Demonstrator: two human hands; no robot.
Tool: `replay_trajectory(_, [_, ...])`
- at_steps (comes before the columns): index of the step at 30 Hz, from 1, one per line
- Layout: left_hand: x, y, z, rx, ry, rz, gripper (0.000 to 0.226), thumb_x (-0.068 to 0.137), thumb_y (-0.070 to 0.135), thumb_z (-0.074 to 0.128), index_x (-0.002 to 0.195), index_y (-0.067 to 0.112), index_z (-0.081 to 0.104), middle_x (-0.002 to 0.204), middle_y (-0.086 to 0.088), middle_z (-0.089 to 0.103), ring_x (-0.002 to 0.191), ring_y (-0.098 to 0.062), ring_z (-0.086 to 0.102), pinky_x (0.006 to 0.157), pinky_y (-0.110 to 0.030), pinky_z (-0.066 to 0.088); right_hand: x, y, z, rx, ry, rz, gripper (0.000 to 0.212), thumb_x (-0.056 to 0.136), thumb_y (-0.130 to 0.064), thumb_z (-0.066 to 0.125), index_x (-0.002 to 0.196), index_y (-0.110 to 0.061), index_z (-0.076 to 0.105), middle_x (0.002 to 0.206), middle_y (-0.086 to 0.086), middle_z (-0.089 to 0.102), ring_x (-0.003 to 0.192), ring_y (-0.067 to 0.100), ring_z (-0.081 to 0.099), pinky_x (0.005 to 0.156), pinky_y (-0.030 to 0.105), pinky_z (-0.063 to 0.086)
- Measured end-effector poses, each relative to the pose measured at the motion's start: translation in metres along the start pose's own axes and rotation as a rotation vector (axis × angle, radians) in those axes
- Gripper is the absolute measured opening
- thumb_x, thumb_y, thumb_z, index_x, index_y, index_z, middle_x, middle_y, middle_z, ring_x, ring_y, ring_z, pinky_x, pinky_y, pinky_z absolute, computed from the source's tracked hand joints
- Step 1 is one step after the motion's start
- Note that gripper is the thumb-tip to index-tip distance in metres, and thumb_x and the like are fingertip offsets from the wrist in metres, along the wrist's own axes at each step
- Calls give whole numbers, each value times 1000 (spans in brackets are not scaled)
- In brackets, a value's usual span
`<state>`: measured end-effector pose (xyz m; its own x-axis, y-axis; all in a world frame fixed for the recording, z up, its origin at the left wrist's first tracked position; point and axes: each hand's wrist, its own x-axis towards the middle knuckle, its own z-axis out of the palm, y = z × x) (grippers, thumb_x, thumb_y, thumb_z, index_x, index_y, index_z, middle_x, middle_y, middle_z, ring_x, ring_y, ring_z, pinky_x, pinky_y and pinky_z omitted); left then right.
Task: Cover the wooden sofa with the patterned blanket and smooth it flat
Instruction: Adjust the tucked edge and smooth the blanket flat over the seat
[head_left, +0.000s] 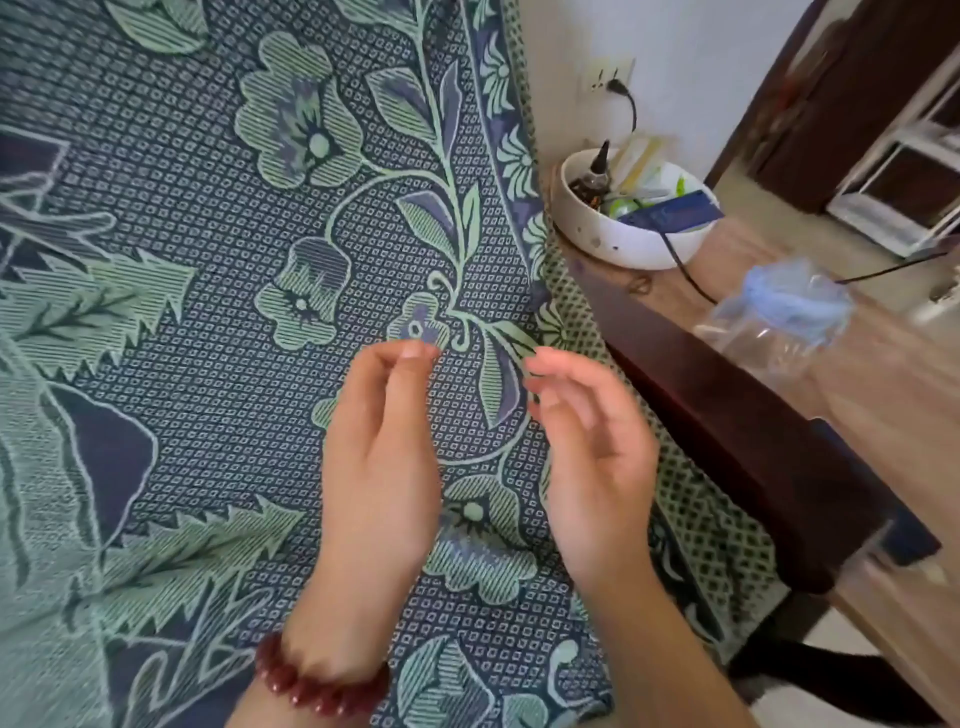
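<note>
The patterned blanket, dark blue with pale green flowers and leaves, lies spread over the sofa seat and fills the left and middle of the view. Its checked right border hangs down beside the sofa's dark wooden armrest. My left hand, with a red bead bracelet on the wrist, hovers above the blanket with fingers loosely curled and nothing in them. Close beside it, my right hand hovers too, fingers apart and empty. Neither hand touches the cloth.
A wooden side table stands right of the armrest. On it are a white bowl filled with small items, a clear plastic bottle with a blue cap and a black cable. A wall socket is behind.
</note>
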<state>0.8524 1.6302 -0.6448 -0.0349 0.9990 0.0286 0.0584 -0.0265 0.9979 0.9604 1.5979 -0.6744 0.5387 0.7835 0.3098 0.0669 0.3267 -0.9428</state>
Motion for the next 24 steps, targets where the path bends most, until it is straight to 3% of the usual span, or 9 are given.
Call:
replay_trajectory(6, [-2, -94, -9, -36, 18, 41, 30, 86, 45, 45, 96, 23, 64, 86, 35, 61, 97, -5, 60, 80, -27, 40, -6, 76, -26, -285, -174, 73, 21, 92, -13, 57, 97, -31, 65, 112, -10, 66, 107, 1, 59, 88, 14, 42])
replay_trajectory(8, [1, -102, -10, -60, 27, 39, 32, 82, 47, 43, 93, 26, 64, 91, 30, 64, 99, -3, 60, 82, -28, 39, -5, 81, -28, -473, -180, 102, 19, 91, -19, 57, 104, -31, 62, 118, -11, 61, 112, 1, 54, 94, 20, 40])
replay_trajectory(11, [4, -107, -7, -96, 33, -3, 38, 77, 52, 40, 93, 26, 64, 98, 20, 67, 101, -4, 59, 82, -28, 39, -7, 77, -30, -863, -170, 83, 32, 91, -25, 56, 122, -23, 55, 130, -7, 50, 122, 7, 44, 96, 16, 30])
replay_trajectory(14, [3, -110, -1, -106, -22, -63, 30, 84, 47, 44, 90, 26, 63, 98, 18, 67, 100, -5, 60, 78, -26, 38, -8, 76, -38, -1130, -94, -44, 36, 87, -25, 58, 122, -16, 58, 134, 1, 49, 127, 19, 43, 104, 33, 32])
replay_trajectory(17, [6, -114, 5, -136, -48, -89, 25, 94, 35, 42, 92, 24, 64, 103, 15, 67, 101, -3, 60, 77, -19, 38, -4, 73, -47, -1235, -15, -96, 42, 82, -28, 57, 121, -15, 59, 137, 4, 48, 129, 25, 43, 105, 44, 31])
replay_trajectory(20, [10, -114, 11, -134, -34, -79, 27, 95, 35, 40, 92, 23, 64, 103, 15, 66, 101, -4, 60, 76, -19, 38, -2, 73, -50, -1320, -120, -6, 52, 86, -29, 57, 135, -16, 48, 150, 5, 35, 139, 22, 28, 112, 42, 21])
replay_trajectory(24, [4, -112, 20, -102, -60, -66, 26, 93, 37, 42, 96, 22, 63, 93, 19, 65, 98, -6, 60, 76, -18, 38, -3, 64, -52, -1316, -172, 11, 56, 88, -31, 55, 140, -16, 42, 155, 5, 25, 143, 20, 21, 115, 36, 17])
